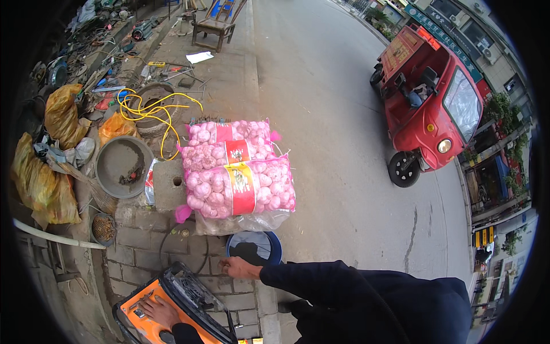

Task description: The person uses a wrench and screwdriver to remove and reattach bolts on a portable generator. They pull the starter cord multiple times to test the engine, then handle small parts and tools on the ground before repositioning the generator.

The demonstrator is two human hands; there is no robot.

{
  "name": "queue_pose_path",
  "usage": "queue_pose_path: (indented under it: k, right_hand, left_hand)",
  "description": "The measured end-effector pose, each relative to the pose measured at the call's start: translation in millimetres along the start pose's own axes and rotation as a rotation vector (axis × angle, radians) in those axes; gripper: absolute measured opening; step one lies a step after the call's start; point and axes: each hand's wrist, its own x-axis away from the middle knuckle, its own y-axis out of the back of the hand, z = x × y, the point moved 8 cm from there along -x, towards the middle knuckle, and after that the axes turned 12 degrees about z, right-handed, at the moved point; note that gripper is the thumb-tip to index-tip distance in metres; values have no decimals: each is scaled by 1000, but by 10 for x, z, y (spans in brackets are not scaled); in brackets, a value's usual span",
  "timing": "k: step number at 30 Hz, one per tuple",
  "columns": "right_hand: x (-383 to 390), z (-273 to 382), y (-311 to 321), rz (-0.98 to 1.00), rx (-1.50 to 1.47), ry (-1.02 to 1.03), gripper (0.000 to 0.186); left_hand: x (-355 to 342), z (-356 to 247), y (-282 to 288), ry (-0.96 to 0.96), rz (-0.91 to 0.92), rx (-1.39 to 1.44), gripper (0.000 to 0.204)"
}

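Observation:
My left hand (159,312) lies with fingers spread on the top panel of an orange-and-black machine (182,314) at the lower left. My right hand (240,268) is over the paving beside a blue bucket (275,247), its fingers curled together. Whatever may be between those fingertips is too small to make out. Dark water in the bucket reflects the sky. A thin dark hose (207,255) curves over the bricks between the machine and the bucket. Beyond the bucket, pink net sacks of garlic (269,186) with red paper bands lie stacked.
A red cargo three-wheeler (427,109) is on the road at the right. Along the left lie a grey basin (109,166), yellow sacks (43,183), a yellow hose (171,129), a tyre (150,127) and scrap parts. A wooden chair (215,26) stands farther off.

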Motion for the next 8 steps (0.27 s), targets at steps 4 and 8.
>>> queue_pose_path:
  k: [4,8]
  right_hand:
    - [581,-266,133,49,-44,-34,32]
    - [986,-555,203,141,-10,-112,32]
  left_hand:
    - [0,7,42,-9,109,56,60]
    - [457,61,163,35,181,193,75]
